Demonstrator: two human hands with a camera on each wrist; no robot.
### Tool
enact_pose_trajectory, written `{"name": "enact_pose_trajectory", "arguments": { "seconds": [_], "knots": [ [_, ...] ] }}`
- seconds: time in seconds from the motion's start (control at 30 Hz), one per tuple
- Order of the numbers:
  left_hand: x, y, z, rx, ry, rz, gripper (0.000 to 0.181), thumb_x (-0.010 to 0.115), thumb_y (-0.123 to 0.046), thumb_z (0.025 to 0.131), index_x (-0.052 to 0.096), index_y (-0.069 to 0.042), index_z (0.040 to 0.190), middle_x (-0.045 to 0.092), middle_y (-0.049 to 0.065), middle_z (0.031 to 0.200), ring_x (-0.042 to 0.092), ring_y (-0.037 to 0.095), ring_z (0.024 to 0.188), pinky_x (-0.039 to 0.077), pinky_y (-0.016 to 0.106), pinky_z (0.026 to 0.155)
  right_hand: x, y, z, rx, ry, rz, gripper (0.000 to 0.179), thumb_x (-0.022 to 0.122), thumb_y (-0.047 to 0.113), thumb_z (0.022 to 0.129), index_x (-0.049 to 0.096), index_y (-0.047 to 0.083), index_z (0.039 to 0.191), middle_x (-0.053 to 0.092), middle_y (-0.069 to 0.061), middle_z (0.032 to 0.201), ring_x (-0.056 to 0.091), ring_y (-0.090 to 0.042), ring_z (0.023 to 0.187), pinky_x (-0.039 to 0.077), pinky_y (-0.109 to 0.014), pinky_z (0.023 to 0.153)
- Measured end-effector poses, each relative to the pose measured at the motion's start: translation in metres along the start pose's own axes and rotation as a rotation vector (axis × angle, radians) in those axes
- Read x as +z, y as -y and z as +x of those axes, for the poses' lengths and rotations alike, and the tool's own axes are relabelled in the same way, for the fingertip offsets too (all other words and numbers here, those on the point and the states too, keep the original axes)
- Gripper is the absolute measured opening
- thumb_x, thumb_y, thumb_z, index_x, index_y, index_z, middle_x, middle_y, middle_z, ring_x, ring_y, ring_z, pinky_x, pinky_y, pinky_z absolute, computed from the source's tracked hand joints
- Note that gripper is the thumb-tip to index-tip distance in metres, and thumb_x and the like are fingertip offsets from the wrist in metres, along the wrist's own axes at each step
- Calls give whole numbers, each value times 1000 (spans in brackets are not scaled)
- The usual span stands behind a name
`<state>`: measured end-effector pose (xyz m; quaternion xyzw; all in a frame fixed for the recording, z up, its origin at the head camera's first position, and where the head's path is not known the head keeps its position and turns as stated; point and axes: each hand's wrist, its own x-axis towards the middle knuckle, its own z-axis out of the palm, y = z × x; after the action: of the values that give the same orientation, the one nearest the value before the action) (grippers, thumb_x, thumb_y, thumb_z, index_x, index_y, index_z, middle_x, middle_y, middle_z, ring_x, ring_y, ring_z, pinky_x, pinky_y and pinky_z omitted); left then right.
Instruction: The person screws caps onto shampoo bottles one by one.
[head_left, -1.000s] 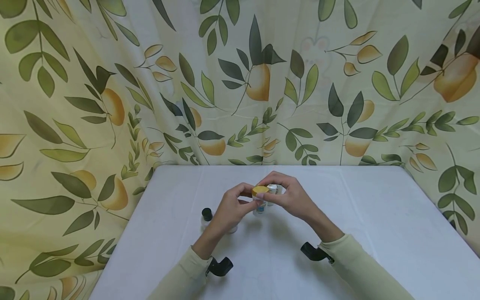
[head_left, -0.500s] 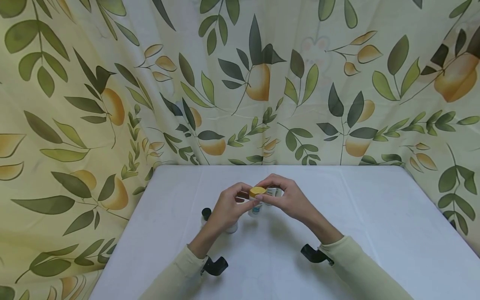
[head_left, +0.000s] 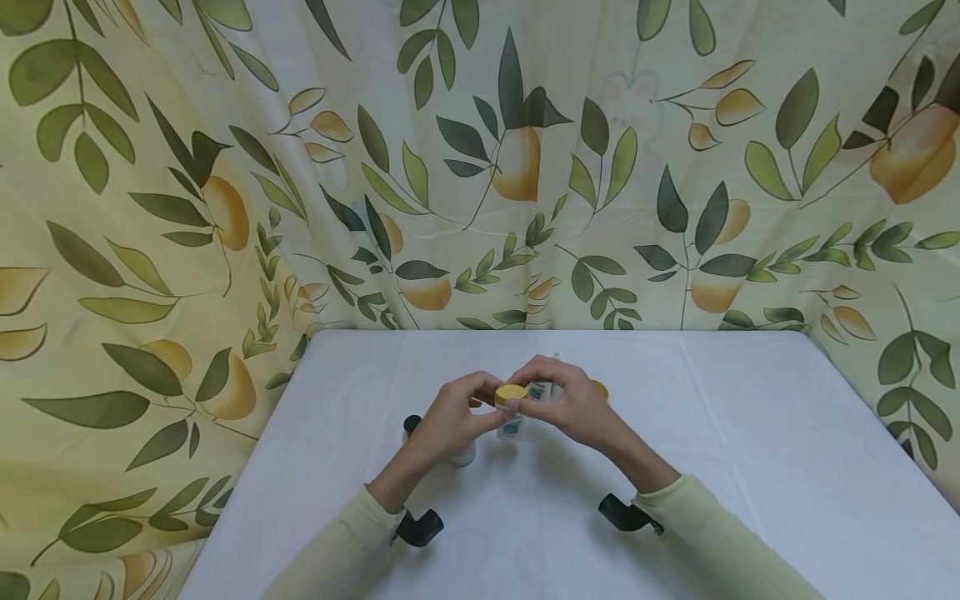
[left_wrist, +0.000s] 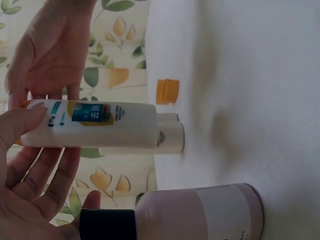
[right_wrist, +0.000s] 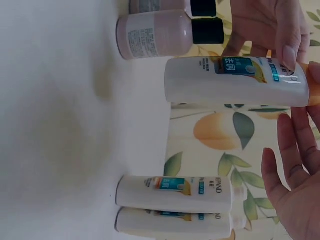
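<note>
Take the white bottle (head_left: pixel 512 427) between the hands as the dial's centre, the person at six. Two pink bottles (right_wrist: pixel 155 37) with dark caps (right_wrist: pixel 207 31) stand at eight o'clock, close together and aside, which seems to leave the hands room. The left hand (head_left: pixel 457 417) pinches the white bottle high on its body, thumb on one face and lightly fanned fingers behind, presumably to steady it while leaving the top reachable. It hangs upright, clear of the white table (head_left: pixel 675 417), yellow cap (head_left: pixel 511 392) uppermost. Two uncapped white bottles (right_wrist: pixel 175 192) stand side by side at two o'clock. The right hand (head_left: pixel 572 404) comes in from three; its thumb and forefinger appear to pinch the yellow cap, though the right wrist view cuts the contact off, and its other fingers are spread. At least one loose cap (head_left: pixel 601 389) lies beyond, near three o'clock.
</note>
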<state>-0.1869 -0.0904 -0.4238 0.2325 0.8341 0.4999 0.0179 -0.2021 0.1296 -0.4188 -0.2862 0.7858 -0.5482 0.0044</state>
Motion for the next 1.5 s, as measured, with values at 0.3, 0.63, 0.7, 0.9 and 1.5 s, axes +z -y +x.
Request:
{"name": "enact_pose_trajectory", "arguments": {
  "seconds": [0.3, 0.63, 0.7, 0.9, 1.5],
  "knots": [
    [-2, 9, -1, 35, 16, 46, 23, 80, -18, 90, 68, -16, 110, 70, -8, 105, 64, 12, 100, 53, 49, 97, 6, -9, 0, 2, 0, -22, 18, 81, 25, 89, 75, 27, 106, 70, 8, 104, 61, -18, 104, 44, -63, 100],
    [-5, 15, 1, 15, 75, 54, 22, 80, -18, 89, 69, -17, 109, 69, -10, 103, 63, 12, 100, 49, 55, 101, 13, -13, -1, 35, 4, -32, 17, 81, 30, 89, 75, 29, 105, 70, 9, 103, 63, -16, 104, 46, -59, 99],
    [-5, 17, 1, 13, 79, 52, 22, 80, -18, 89, 70, -17, 108, 70, -10, 103, 64, 11, 100, 49, 55, 102, 15, -15, -1, 37, 7, -38, 17, 80, 30, 89, 75, 29, 105, 70, 9, 103, 63, -16, 103, 47, -56, 97],
    [-4, 20, -1, -1, 83, 50, 20, 81, -17, 89, 71, -16, 107, 70, -8, 102, 64, 13, 100, 49, 57, 97, 19, -20, -2, 48, 17, -38, 17, 80, 32, 89, 75, 31, 105, 70, 10, 103, 62, -16, 102, 48, -57, 97],
    [0, 26, -3, -50, 77, 123, 19, 84, -14, 85, 74, -15, 101, 71, -5, 100, 65, 21, 102, 55, 49, 93, 26, -29, -6, 69, 31, -36, 19, 82, 31, 87, 75, 29, 105, 69, 10, 103, 63, -17, 102, 49, -61, 97]
  ]
}}
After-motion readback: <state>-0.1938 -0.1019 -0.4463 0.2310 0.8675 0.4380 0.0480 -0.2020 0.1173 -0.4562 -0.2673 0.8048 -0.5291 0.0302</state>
